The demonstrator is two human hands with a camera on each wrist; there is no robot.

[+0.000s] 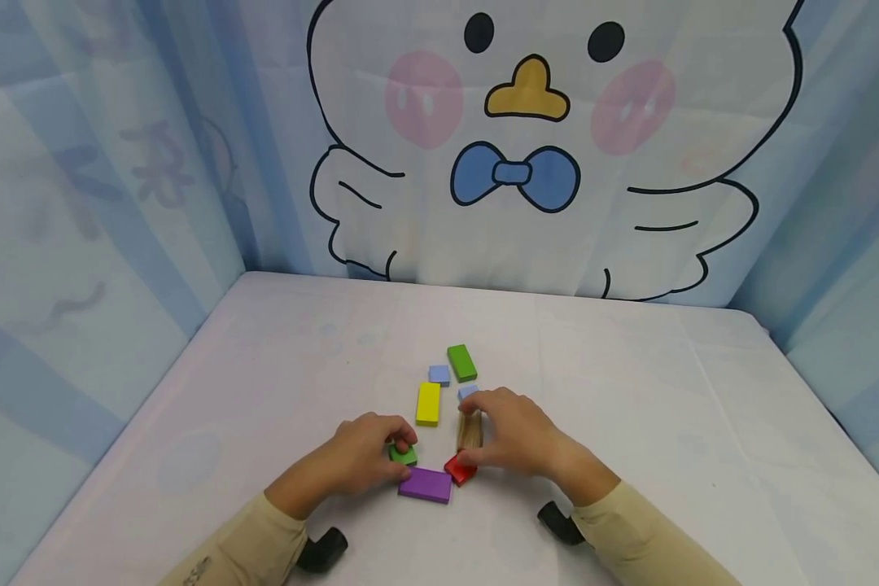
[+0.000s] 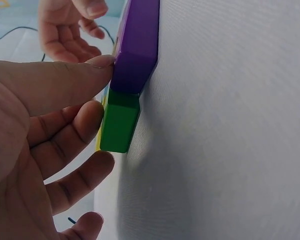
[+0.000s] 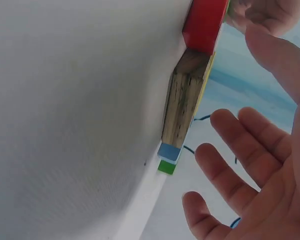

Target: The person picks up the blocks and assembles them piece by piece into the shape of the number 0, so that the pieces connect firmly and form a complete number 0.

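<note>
My left hand (image 1: 366,454) and right hand (image 1: 516,431) hold fingers apart; the purple block (image 1: 426,486) against my left thumb seems light, stiff, best pinched by its long sides.

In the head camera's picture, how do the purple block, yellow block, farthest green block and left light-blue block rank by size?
1. Purple block
2. Yellow block
3. Farthest green block
4. Left light-blue block

Distance may shrink the green one, so its true rank against yellow is unsure.
</note>
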